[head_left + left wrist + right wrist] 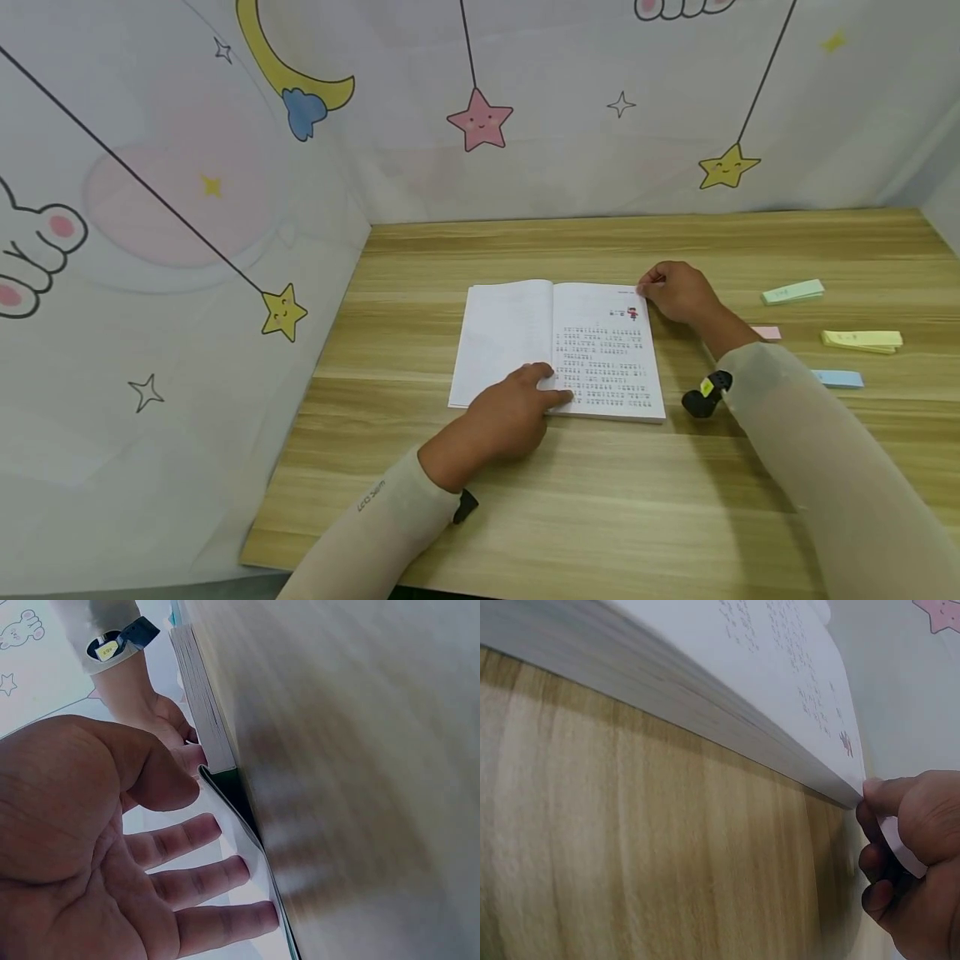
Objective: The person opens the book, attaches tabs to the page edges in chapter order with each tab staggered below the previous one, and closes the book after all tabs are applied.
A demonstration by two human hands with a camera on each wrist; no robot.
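Observation:
An open book lies on the table, its left page blank-looking and its right page printed with text and a small red picture. My left hand rests on the lower part by the spine; in the left wrist view its fingers are extended over the left page. At the top right corner of the right page, my right hand has thumb and forefinger right at the paper's edge. A pale pinkish sticky note shows between the fingers and palm of that hand in the right wrist view.
Right of the book lie small sticky-note pads: green, yellow, blue and pink, the last two partly behind the right arm. A white curtain with stars hangs along the table's back and left.

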